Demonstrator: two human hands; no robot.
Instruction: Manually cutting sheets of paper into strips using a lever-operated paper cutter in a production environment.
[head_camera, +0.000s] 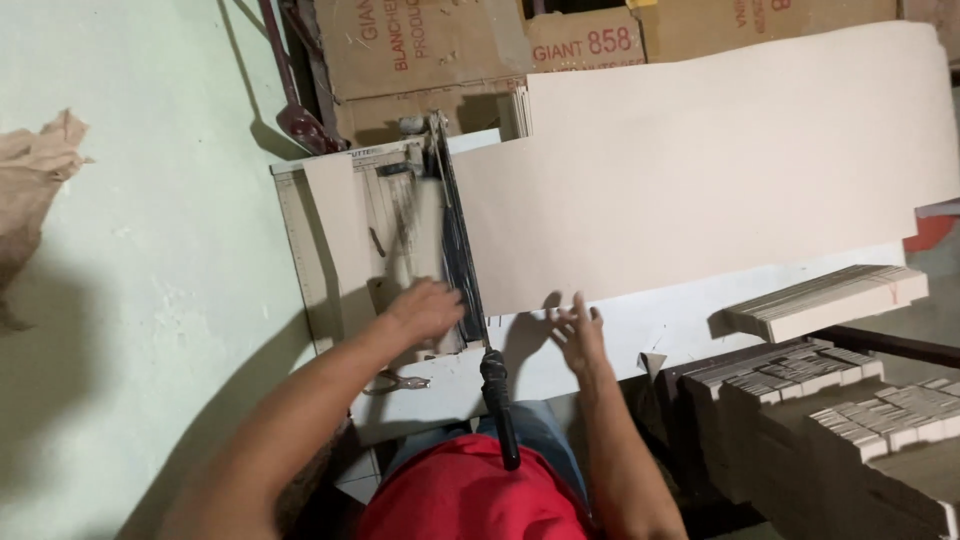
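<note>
Hands (425, 310) (578, 335) flank paper cutter (455, 250) below brown cartons (430, 50).

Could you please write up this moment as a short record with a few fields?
setting: paper cutter on a pale table
left hand: flat on the cutter bed, beside the blade arm
right hand: open, at the near edge of a large tan sheet
cutter handle: black, pointing toward the person, not held
nearby: pliers on the table; stacks of cut strips on the right; cardboard boxes behind
</note>
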